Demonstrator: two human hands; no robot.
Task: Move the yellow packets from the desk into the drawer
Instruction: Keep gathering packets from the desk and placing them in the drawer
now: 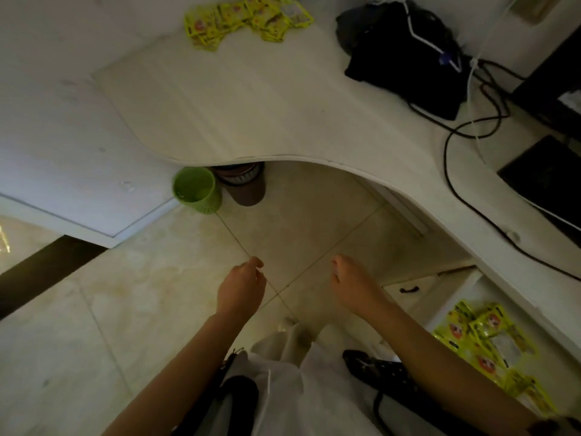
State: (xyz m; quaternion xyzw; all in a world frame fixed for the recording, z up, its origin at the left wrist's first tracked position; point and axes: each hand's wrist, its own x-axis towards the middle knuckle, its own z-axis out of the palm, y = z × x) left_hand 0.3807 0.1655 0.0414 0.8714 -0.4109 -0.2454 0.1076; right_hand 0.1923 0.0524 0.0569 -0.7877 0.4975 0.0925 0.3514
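While both arms reach forward over the tiled floor [163,297], the left hand [240,289] and the right hand [353,286] hang side by side below the desk's curved near edge, each with fingers loosely curled and grasping nothing. A heap of yellow packets [245,18] lies on the far part of the desk [251,102], well apart from both hands. More packets [484,344] lie in the open drawer [423,286] at the near right, under the desk's right wing and just right of the right forearm. On the far right of the desk sits a black bag [405,55], with a white cord across it and black cables [465,171] trailing from it toward the near right along the desktop. Dark flat devices lie at the right edge of the desk; what they are is unclear. Beneath the desk, on the floor, a green bin [196,190] stands just left of a brown bin [246,185], the two touching or nearly so. Pale clothing and a dark patterned bag show at the near bottom between the arms.
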